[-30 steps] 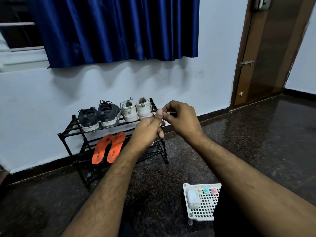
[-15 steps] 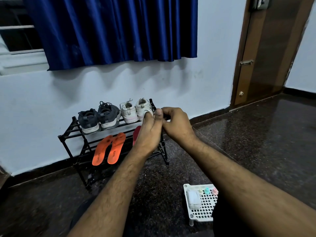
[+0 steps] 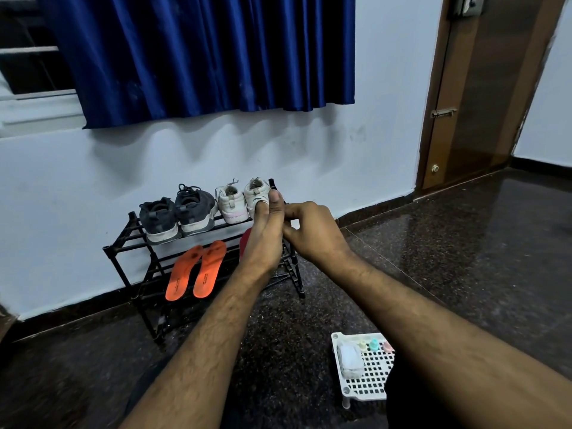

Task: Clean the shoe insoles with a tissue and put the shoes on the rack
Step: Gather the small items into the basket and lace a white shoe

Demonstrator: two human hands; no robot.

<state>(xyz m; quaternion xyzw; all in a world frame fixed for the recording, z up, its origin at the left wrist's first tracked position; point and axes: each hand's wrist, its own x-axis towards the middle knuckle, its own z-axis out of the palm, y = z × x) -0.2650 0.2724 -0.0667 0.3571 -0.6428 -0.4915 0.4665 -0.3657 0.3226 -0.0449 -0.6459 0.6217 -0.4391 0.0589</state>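
over the last second both hands have risen before the rack (image 3: 130, 239): left hand (image 3: 263, 239) and right hand (image 3: 312, 233) touching, either grip's contents untellable.

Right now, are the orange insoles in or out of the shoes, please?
Out: the orange insoles lie bare on the rack's lower shelf, beneath the dark shoes.

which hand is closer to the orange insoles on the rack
Left. The left hand is just right of the orange insoles, in front of the rack; the right hand sits farther right, beyond the left.
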